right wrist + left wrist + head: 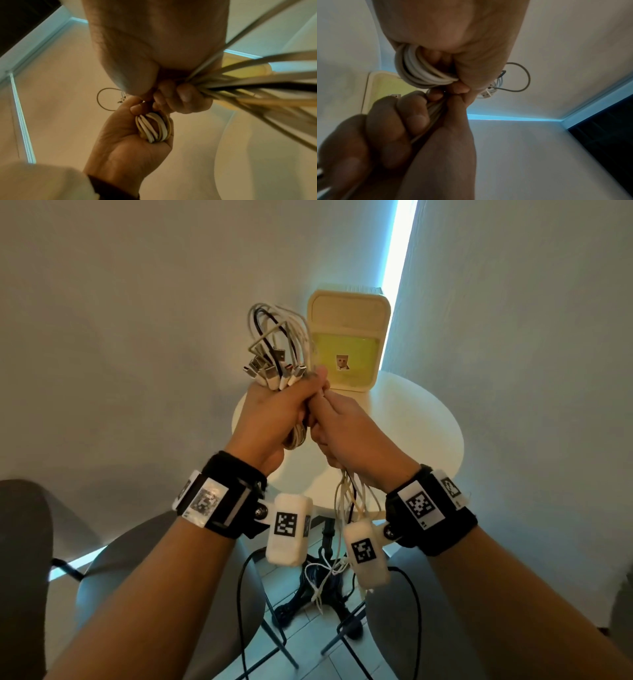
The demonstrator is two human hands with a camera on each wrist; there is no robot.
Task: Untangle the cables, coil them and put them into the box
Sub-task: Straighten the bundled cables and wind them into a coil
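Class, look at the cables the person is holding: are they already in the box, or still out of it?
Out. The cables are gripped above the table by the left hand and right hand, in front of the box.

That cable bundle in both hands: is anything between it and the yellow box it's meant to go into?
Nothing visible blocks the way. The cable bundle is held above the round table by the left hand and right hand, just in front of the box. The long tails hanging off the table edge could drag, though.
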